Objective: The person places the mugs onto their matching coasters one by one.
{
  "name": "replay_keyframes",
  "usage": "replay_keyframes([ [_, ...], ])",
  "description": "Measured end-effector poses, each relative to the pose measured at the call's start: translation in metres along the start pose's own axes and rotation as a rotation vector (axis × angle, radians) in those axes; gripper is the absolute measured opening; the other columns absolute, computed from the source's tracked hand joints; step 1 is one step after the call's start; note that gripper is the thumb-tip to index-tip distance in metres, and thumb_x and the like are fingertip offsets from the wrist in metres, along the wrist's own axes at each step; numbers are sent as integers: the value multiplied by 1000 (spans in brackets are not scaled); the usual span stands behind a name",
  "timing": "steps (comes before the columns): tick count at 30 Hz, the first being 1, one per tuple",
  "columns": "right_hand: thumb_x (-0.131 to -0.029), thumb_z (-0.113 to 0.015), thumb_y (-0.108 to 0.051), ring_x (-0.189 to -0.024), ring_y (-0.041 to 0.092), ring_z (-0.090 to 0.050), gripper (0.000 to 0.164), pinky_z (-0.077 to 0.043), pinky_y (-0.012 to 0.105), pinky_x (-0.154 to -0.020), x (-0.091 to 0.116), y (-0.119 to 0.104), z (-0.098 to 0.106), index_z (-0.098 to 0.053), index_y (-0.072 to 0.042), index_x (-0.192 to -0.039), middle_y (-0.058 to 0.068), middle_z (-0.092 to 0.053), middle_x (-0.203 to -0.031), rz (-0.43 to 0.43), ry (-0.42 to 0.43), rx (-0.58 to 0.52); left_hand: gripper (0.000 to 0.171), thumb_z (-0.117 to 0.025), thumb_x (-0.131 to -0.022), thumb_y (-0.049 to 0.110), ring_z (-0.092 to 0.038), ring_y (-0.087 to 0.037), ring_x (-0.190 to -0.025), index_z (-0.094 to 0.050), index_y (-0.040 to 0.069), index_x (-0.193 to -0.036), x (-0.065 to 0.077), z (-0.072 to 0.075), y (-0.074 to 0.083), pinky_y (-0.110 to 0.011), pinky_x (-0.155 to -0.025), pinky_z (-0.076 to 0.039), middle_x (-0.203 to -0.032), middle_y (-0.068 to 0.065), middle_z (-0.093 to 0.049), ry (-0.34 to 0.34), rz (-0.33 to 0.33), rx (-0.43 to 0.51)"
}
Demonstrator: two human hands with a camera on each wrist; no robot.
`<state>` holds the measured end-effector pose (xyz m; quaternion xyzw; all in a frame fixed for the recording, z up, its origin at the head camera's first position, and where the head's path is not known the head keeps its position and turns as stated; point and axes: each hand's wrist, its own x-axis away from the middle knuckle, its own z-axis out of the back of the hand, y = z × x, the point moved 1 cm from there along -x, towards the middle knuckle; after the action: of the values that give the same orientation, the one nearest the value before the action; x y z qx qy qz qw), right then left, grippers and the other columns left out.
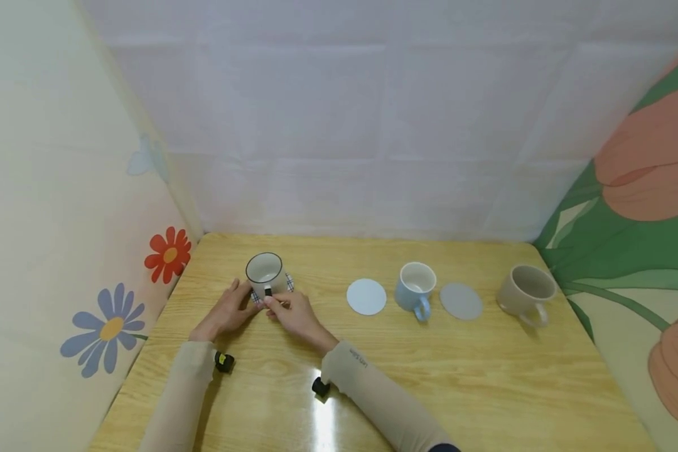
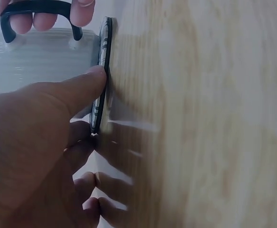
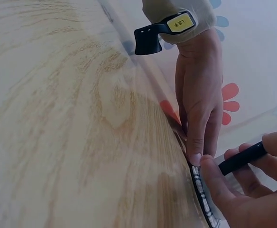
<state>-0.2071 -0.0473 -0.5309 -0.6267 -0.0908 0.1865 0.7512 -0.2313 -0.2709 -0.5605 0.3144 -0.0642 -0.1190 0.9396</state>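
Note:
At the table's left stands a white mug [image 1: 265,270] with a dark rim and a black handle [image 2: 39,7]. Under it lies a black-and-white patterned coaster [image 2: 100,76]. The right hand [image 1: 296,317] grips the handle, its fingers passing through the loop in the left wrist view. Against the coaster's edge, the left hand [image 1: 228,309] has its thumb [image 2: 84,90] on the near side and its index fingertip lower along the rim. The other left fingers rest by the tabletop. In the right wrist view, the left thumb meets the coaster close beside the right fingertips.
To the right, a pale blue round coaster [image 1: 366,297], a blue mug [image 1: 411,292], a grey round coaster [image 1: 461,301] and a beige mug [image 1: 522,292] stand in a row on the wooden table [image 1: 457,389]. Walls with printed flowers flank both sides; a white cloth [image 1: 339,125] hangs behind.

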Motion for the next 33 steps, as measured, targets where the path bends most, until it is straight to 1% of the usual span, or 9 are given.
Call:
replay_keyframes([
  [3, -109, -64, -25, -94, 30, -79, 29, -60, 18, -78, 1, 0, 3, -82, -2, -114, 15, -81, -110, 22, -8, 68, 79, -63, -103, 58, -11, -64, -157, -35, 24, -168, 3, 2, 3, -86, -120, -11, -172, -24, -31, 27, -46, 9],
  [5, -108, -64, -27, -98, 22, -77, 28, -59, 20, -83, 2, -1, 5, -82, -7, -116, 10, -81, -114, 27, -13, 103, 77, -64, -103, 56, -14, -66, -155, -38, 21, -167, 4, 3, 5, -85, -120, -12, -171, -25, -34, 43, -72, 5],
  [8, -108, -65, -28, -110, 16, -74, 28, -60, 25, -94, 5, -2, 6, -80, -10, -123, 5, -79, -126, 29, -28, 127, 74, -66, -104, 48, -17, -64, -156, -42, 13, -164, 7, 6, 8, -81, -124, -14, -170, -26, -35, 56, -66, -15],
  [12, -107, -66, -24, -121, 22, -73, 31, -59, 30, -104, 9, -2, 6, -74, -8, -133, 9, -73, -138, 22, -66, 118, 69, -70, -104, 34, -22, -61, -156, -45, 2, -160, 10, 10, 14, -76, -126, -18, -168, -28, -38, 56, -33, -45],
  [16, -105, -68, -18, -122, 28, -74, 36, -61, 30, -102, 16, -4, 6, -69, -6, -139, 15, -68, -145, -1, -96, 83, 66, -70, -105, 27, -31, -57, -154, -46, -2, -159, 13, 15, 20, -73, -127, -23, -165, -29, -41, 43, -13, -65],
  [20, -106, -67, -18, -123, 32, -73, 41, -62, 31, -100, 21, -7, 8, -64, -5, -145, 17, -64, -149, -11, -113, 74, 67, -68, -106, 30, -36, -54, -153, -44, -2, -160, 17, 17, 25, -72, -125, -28, -165, -30, -42, 26, 16, -67],
  [24, -107, -66, -19, -125, 34, -72, 44, -61, 33, -103, 24, -9, 10, -61, -4, -148, 17, -62, -152, -6, -129, 105, 69, -66, -107, 31, -34, -55, -153, -41, -5, -160, 20, 20, 28, -72, -125, -27, -166, -32, -38, 14, 56, -72],
  [28, -108, -64, -20, -125, 36, -71, 46, -61, 35, -103, 27, -13, 14, -58, -5, -150, 17, -60, -154, -19, -146, 123, 68, -65, -107, 30, -35, -57, -152, -41, -8, -158, 24, 23, 29, -72, -125, -28, -164, -35, -38, 35, 53, -108],
  [33, -108, -64, -23, -125, 34, -70, 43, -62, 38, -101, 32, -21, 23, -61, -6, -147, 14, -63, -150, -62, -121, 117, 66, -64, -108, 30, -36, -56, -151, -41, -8, -158, 27, 27, 30, -72, -126, -27, -164, -34, -39, 66, 41, -144],
])
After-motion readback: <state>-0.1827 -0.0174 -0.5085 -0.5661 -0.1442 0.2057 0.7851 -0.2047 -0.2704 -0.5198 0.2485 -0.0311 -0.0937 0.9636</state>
